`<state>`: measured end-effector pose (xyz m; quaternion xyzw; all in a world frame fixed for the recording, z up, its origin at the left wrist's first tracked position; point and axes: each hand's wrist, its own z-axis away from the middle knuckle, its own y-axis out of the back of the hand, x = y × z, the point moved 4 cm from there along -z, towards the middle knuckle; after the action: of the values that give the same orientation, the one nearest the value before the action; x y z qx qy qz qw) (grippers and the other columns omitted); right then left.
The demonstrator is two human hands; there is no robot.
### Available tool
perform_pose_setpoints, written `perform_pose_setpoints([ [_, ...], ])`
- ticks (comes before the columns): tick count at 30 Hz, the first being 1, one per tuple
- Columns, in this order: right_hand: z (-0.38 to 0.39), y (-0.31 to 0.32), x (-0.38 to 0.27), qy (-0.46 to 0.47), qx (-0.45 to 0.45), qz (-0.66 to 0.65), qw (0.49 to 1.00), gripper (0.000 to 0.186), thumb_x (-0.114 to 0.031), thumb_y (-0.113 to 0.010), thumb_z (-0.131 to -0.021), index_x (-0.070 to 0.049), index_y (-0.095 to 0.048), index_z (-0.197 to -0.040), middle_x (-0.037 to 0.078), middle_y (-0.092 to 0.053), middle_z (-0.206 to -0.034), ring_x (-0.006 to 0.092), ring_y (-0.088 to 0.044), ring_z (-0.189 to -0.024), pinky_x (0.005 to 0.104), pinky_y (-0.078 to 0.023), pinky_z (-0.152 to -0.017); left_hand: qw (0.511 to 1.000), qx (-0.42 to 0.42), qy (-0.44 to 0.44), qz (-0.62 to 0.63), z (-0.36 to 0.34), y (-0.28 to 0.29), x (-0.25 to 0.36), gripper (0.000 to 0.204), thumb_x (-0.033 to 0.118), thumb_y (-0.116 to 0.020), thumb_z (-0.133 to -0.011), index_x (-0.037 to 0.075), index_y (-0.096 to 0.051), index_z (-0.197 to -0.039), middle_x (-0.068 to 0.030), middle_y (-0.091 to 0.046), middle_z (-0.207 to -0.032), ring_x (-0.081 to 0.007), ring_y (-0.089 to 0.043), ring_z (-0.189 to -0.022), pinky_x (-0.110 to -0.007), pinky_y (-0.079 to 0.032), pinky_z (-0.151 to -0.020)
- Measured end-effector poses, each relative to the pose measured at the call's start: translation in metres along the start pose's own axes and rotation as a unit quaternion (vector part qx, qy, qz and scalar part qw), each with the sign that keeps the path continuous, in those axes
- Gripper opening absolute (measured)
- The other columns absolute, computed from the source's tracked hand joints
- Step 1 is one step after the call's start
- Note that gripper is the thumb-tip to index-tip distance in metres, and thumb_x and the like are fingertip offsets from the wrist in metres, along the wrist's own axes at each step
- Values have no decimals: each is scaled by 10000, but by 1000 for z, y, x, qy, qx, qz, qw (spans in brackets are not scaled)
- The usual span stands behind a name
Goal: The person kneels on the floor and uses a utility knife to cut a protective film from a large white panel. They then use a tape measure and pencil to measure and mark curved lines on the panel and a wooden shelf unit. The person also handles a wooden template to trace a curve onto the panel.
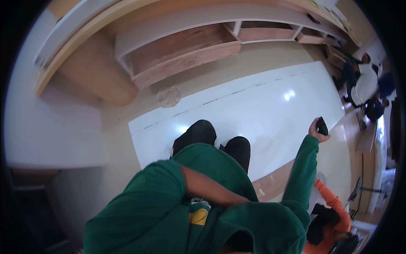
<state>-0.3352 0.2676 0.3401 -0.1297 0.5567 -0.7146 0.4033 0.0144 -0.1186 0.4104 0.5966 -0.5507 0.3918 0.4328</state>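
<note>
My right hand (314, 130) reaches out to the right, its fingers closed round a small black object (322, 126) whose kind I cannot make out. It is held above the far right part of a large glossy white board (270, 110). A row of dark smudges runs along the board's far side. My left forearm (211, 186) is bare and crosses my green top toward the right sleeve. Cloth covers the left hand's fingers there. My knees (196, 133) in dark trousers are over the board's near part.
Beyond the board stands a long unit with open wooden drawers (186, 61). A round, pale brown patch (168, 97) lies by the board's far left edge. A person in orange (334, 203) is close on my right. Other people (363, 84) sit at the far right.
</note>
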Motion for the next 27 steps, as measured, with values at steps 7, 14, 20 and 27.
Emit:
perform_pose_setpoints([
  [7, 54, 14, -26, 31, -23, 169, 985, 508, -501, -549, -856, -64, -579, -1113, 176, -583, -1128, 366, -577, -1031, 583, -497, -887, 965, 60, -239, -87, 61, 49, 89, 301, 259, -518, -935, 9, -613, -1074, -188, -610, -1110, -319, -595, -978, -412, -463, -868],
  [14, 199, 73, 50, -184, -265, 357, 877, 510, -417, -431, -941, -68, -510, -1304, 162, -558, -1281, 323, -589, -1087, 461, -534, -829, 959, 246, 111, -90, 167, 133, 21, 267, 247, -533, -934, 13, -661, -938, -142, -665, -958, -259, -627, -904, -382, -502, -810],
  [20, 364, 126, 192, -316, -364, 538, 691, 492, -327, -545, -926, 23, -516, -1270, 135, -626, -1110, 217, -633, -939, 336, -532, -809, 681, 641, 227, 272, 269, 177, -74, 436, 387, -570, -938, 26, -563, -1181, -94, -614, -985, -203, -611, -905, -351, -526, -791],
  [27, 418, 132, 254, -114, -484, 740, 453, 503, -278, -727, -789, 25, -594, -1168, 164, -664, -1017, 238, -628, -973, 344, -483, -873, 662, 623, 214, 358, 287, 165, -88, 463, 358, -597, -934, 8, -511, -1224, -104, -578, -1034, -184, -628, -832, -305, -575, -673],
])
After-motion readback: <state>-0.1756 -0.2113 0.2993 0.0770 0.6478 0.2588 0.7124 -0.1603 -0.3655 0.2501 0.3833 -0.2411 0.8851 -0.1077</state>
